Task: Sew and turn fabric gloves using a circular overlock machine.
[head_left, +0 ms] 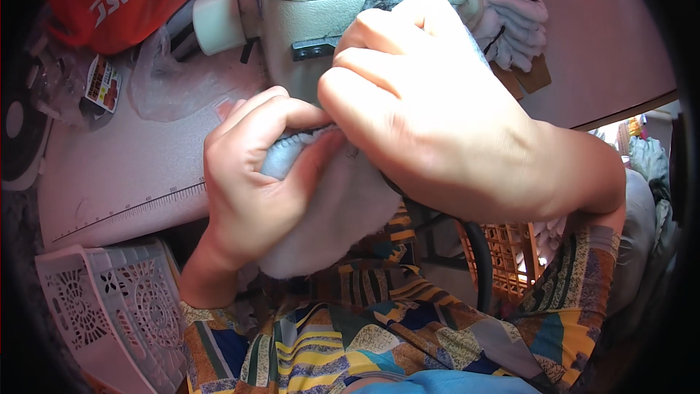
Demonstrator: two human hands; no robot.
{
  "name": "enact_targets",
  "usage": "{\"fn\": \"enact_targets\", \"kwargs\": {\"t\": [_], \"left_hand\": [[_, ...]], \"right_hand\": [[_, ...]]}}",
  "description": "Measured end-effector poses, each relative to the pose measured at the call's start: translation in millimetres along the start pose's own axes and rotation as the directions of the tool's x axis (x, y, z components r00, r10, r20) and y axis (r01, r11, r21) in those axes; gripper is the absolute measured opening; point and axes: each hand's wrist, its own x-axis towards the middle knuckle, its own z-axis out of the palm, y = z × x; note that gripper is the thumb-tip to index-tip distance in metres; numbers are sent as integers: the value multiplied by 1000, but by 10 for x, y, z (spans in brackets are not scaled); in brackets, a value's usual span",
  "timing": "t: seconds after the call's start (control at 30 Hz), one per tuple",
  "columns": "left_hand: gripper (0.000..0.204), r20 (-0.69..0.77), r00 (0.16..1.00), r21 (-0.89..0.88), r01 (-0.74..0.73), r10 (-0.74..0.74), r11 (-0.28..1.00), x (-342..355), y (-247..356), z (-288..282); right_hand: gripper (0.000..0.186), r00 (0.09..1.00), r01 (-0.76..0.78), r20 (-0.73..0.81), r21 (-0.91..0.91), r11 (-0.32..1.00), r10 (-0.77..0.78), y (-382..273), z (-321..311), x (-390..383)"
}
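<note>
My left hand (251, 168) is closed in a pinch on a pale fabric piece (328, 230). Its gathered, stitched edge shows between thumb and forefinger, while the rest hangs down over my lap. Right beside it, my right hand (437, 109) is curled, its knuckles up and its fingertips hidden at the front of the machine. Whatever those fingers grip cannot be made out; the fabric runs in underneath that hand. Directly behind both hands stands a cream-white sewing machine (321, 4), whose needle area my right hand covers.
Pale knitted gloves (510, 11) are piled at the back right. A red bag (127, 4), clear plastic wrap (164, 80) and a dark roll (18, 135) lie left on the ruler-marked table (117, 175). Below stand a white plastic crate (109, 306) and a brown crate (503, 255).
</note>
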Motion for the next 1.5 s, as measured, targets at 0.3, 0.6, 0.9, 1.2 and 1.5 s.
{"fn": "enact_targets", "kwargs": {"t": [0.3, 0.6, 0.9, 1.2, 1.5], "left_hand": [[20, -81, 985, 107, -142, 151, 984, -54, 67, 156], [19, -48, 964, 180, -250, 262, 951, -18, -19, 246], [17, -11, 966, 205, -252, 260, 946, 101, 35, 261], [16, -38, 988, 193, -138, 148, 971, 45, 73, 231], [17, -74, 995, 93, -61, 68, 994, -67, -7, 216]], "right_hand": [[20, 964, -32, -262, 85, 996, 53, 28, -262, -83], [35, 933, -38, -298, 473, 880, 201, 196, -511, -668], [22, 803, 19, -454, 666, 746, 385, -189, -306, -970], [25, 790, 30, -515, 574, 818, 333, -732, 639, -784], [45, 774, -484, -186, 442, 755, 605, -746, 1256, -942]]}}
